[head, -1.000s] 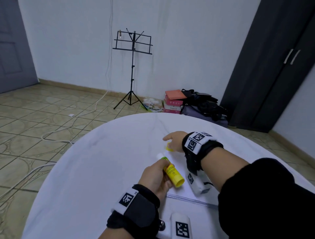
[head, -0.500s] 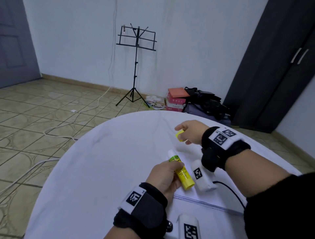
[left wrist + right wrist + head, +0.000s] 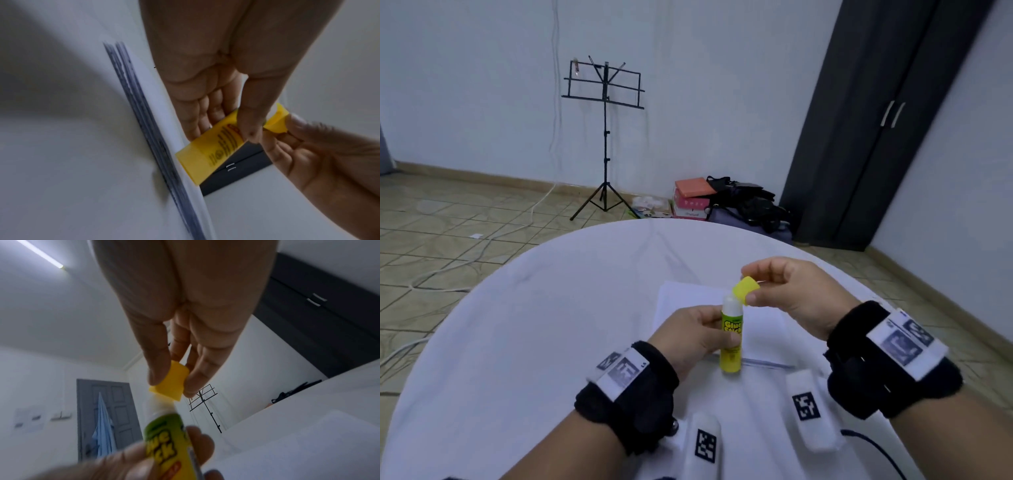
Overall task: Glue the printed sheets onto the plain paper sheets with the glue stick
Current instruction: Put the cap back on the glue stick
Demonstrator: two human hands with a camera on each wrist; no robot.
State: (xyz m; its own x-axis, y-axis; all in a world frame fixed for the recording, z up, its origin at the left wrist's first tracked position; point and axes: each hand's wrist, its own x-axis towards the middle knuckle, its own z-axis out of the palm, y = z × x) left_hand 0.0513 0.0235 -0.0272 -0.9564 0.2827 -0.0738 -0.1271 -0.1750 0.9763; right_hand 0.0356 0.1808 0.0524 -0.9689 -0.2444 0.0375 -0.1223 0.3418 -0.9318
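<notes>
Both hands are busy over the middle of the white table (image 3: pixel 524 308): the left hand (image 3: pixel 693 337) is wrapped round the glue stick (image 3: pixel 731 337), and the right hand (image 3: pixel 789 293) pinches the yellow cap (image 3: pixel 748 290) between thumb and fingertips, right at the stick's white top. Whether the cap is coming off or going on I cannot tell; it sits tilted against the tip, touching it or nearly so. To do this step well, I'd say the cap should be brought square with the tube and moved straight along it, with the left hand holding steady, since a crooked cap would jam or smear on the glue. The stick stands nearly upright, long axis running near to far, white tip pointing up and away, base toward the person. It hovers just above the sheets of paper (image 3: pixel 688 298), whose stacked edge (image 3: pixel 156 129) shows in the left wrist view.
</notes>
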